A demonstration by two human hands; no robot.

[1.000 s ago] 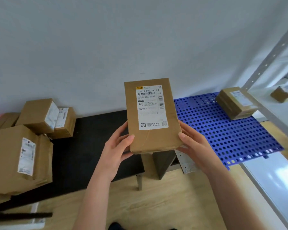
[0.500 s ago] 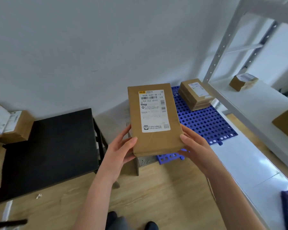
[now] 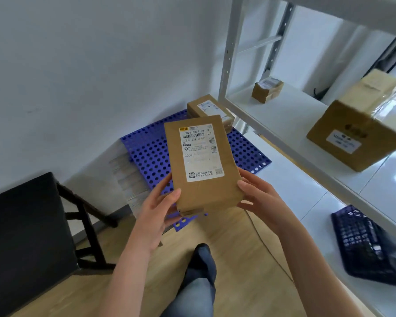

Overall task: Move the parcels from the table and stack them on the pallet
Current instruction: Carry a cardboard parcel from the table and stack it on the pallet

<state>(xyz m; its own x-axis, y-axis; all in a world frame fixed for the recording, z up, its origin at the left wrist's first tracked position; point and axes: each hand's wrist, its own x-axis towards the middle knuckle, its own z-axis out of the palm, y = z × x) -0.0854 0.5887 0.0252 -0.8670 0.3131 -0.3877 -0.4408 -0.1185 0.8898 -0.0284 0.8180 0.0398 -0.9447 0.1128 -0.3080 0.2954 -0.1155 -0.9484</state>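
carrying stage, head view. the flat brown parcel (image 3: pixel 202 163), label side up, is held in the air over the near part of the blue perforated pallet (image 3: pixel 146 152), touching neither it nor the black bench (image 3: pixel 21 225) at lower left. likely hazards: (1) both grips sit at the parcel's near short end, so its long far end hangs unsupported; a quick lowering or a loosened thumb could probably let it pitch forward and slide out. (2) the second parcel (image 3: pixel 206 107) lies at the pallet's far corner, just beside the upright of the white steel rack (image 3: pixel 226 65); if the carried parcel is reached that far to be stacked, its leading corner may catch the upright. (3) set down askew, it could overhang the lower parcel and tip off (whether the two footprints match cannot be told from here). (4) the pallet's near edge lies close to the person's leg, so a step forward risks a stumble. pose: the left hand (image 3: pixel 160 209) grips the near left corner, thumb on the top face, fingers curled beneath; the right hand (image 3: pixel 258 200) grips the near right edge likewise, thumb above, fingers under. both bare forearms reach forward, converging on the parcel.
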